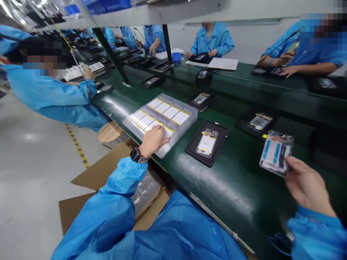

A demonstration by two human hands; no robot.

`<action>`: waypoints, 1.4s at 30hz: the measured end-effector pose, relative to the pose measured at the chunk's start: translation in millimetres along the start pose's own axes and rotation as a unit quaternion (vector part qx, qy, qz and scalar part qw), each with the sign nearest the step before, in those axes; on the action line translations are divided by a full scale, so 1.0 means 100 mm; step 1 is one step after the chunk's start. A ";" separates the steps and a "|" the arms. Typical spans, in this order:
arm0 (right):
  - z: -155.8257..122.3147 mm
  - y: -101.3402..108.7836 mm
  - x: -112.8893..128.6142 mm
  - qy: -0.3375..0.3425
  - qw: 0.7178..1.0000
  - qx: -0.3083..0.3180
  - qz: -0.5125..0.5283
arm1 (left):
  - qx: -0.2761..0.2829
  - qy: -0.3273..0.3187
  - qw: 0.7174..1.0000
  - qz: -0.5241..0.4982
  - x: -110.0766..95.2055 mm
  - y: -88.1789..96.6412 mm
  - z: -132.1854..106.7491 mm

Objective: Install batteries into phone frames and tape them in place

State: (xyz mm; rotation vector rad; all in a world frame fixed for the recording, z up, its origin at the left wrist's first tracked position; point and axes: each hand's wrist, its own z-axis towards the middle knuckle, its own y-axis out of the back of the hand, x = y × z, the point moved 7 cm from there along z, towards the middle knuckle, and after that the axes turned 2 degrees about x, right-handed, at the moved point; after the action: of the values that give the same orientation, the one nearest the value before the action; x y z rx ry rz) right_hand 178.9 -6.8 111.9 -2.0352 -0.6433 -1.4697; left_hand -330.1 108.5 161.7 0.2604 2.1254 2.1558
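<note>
My left hand (154, 140), with a watch on the wrist, is over the near side of a clear plastic tray (177, 134). Its curled fingers grip at a white, yellow-edged phone battery (168, 133) in that tray, fingertips partly hidden. More such batteries (163, 107) lie there in rows. Off to the right, my right hand (307, 180) holds an open phone body (276, 153) by its lower right edge, above the bench. Blue strips and a yellow tab show on it. Between my hands, another open phone (207, 143) with a white battery lies on a black tray (195, 150).
Further black trays with phone parts (260, 122) run along the green bench (230, 187). An open cardboard box (108, 168) with clear plastic trays stands below the bench edge. A co-worker in blue (54, 90) sits at left, beside a round stool (110, 131); others work opposite.
</note>
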 end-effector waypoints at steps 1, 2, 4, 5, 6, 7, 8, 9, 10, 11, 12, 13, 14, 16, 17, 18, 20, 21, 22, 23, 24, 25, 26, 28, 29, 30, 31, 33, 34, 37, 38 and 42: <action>-0.08 0.06 -0.15 -0.032 0.999 0.029 0.006 | 0.031 0.001 0.999 0.026 -0.04 0.00 0.07; -0.16 0.12 -0.27 -0.056 0.997 0.048 0.008 | 0.055 0.001 0.997 0.046 -0.06 0.01 0.12; -0.29 0.27 -0.45 -0.086 0.995 0.056 0.012 | 0.092 0.006 0.993 0.069 -0.05 0.02 0.17; -0.34 0.34 -0.51 -0.095 0.994 0.052 0.016 | 0.106 0.011 0.992 0.073 -0.04 0.03 0.18; -0.38 0.39 -0.55 -0.105 0.993 0.050 0.022 | 0.116 0.017 0.990 0.075 -0.02 0.03 0.18; -0.40 0.44 -0.59 -0.113 0.992 0.049 0.027 | 0.122 0.025 0.989 0.077 0.00 0.03 0.17; -0.41 0.46 -0.62 -0.120 0.991 0.052 0.030 | 0.126 0.034 0.988 0.079 0.02 0.04 0.16; -0.42 0.48 -0.65 -0.124 0.990 0.057 0.032 | 0.127 0.041 0.988 0.083 0.04 0.04 0.15; -0.41 0.49 -0.69 -0.128 0.989 0.061 0.035 | 0.126 0.048 0.987 0.086 0.05 0.04 0.15; -0.40 0.49 -0.72 -0.131 0.989 0.065 0.038 | 0.125 0.054 0.987 0.087 0.06 0.04 0.15; -0.40 0.49 -0.75 -0.134 0.988 0.071 0.041 | 0.127 0.057 0.986 0.087 0.06 0.04 0.15; -0.39 0.49 -0.79 -0.138 0.987 0.075 0.043 | 0.131 0.056 0.986 0.086 0.06 0.04 0.17; -0.40 0.48 -0.82 -0.142 0.986 0.080 0.042 | 0.136 0.052 0.986 0.085 0.07 0.04 0.19; -0.41 0.45 -0.87 -0.154 0.983 0.093 0.037 | 0.146 0.047 0.985 0.082 0.08 0.05 0.24; -0.43 0.44 -0.88 -0.159 0.982 0.097 0.034 | 0.151 0.047 0.984 0.082 0.08 0.06 0.27; -0.44 0.43 -0.89 -0.162 0.981 0.102 0.033 | 0.156 0.048 0.983 0.084 0.09 0.07 0.31; -0.47 0.40 -0.89 -0.165 0.980 0.104 0.035 | 0.169 0.051 0.979 0.097 0.08 0.10 0.36; -0.48 0.40 -0.89 -0.165 0.980 0.101 0.037 | 0.176 0.051 0.977 0.109 0.07 0.10 0.38; -0.49 0.40 -0.89 -0.165 0.981 0.097 0.040 | 0.182 0.051 0.974 0.121 0.04 0.11 0.39; -0.50 0.40 -0.89 -0.166 0.981 0.094 0.043 | 0.186 0.052 0.972 0.133 0.01 0.11 0.40; -0.50 0.40 -0.89 -0.167 0.981 0.091 0.046 | 0.190 0.053 0.970 0.142 -0.03 0.11 0.40; -0.51 0.40 -0.90 -0.168 0.981 0.090 0.048 | 0.192 0.054 0.969 0.149 -0.07 0.10 0.39; -0.50 0.40 -0.90 -0.167 0.981 0.088 0.049 | 0.192 0.054 0.968 0.155 -0.11 0.10 0.38; -0.49 0.41 -0.91 -0.161 0.982 0.087 0.054 | 0.187 0.059 0.964 0.177 -0.14 0.12 0.34; -0.48 0.41 -0.90 -0.155 0.983 0.086 0.057 | 0.180 0.066 0.962 0.193 -0.13 0.15 0.31; -0.47 0.41 -0.90 -0.148 0.983 0.086 0.062 | 0.168 0.076 0.961 0.209 -0.09 0.20 0.27; -0.46 0.41 -0.88 -0.140 0.984 0.087 0.066 | 0.154 0.089 0.959 0.221 -0.04 0.27 0.24; -0.47 0.38 -0.85 -0.126 0.985 0.093 0.074 | 0.117 0.119 0.961 0.223 0.08 0.44 0.16; -0.48 0.35 -0.83 -0.120 0.985 0.097 0.077 | 0.091 0.134 0.965 0.204 0.14 0.53 0.13; -0.52 0.25 -0.78 -0.103 0.984 0.119 0.084 | -0.056 0.150 0.987 0.032 0.07 0.74 0.11; -0.54 0.20 -0.77 -0.098 0.983 0.128 0.086 | -0.102 0.130 0.983 -0.076 -0.06 0.74 0.12; -0.58 0.03 -0.77 -0.076 0.980 0.165 0.086 | 0.000 -0.030 0.873 -0.486 -1.30 0.24 0.30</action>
State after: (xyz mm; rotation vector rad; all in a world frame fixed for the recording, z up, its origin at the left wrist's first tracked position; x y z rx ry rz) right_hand 118.4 -53.1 52.7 -1.8994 -0.7023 -1.0380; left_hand -196.1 112.2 179.3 -0.6122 1.6367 1.4884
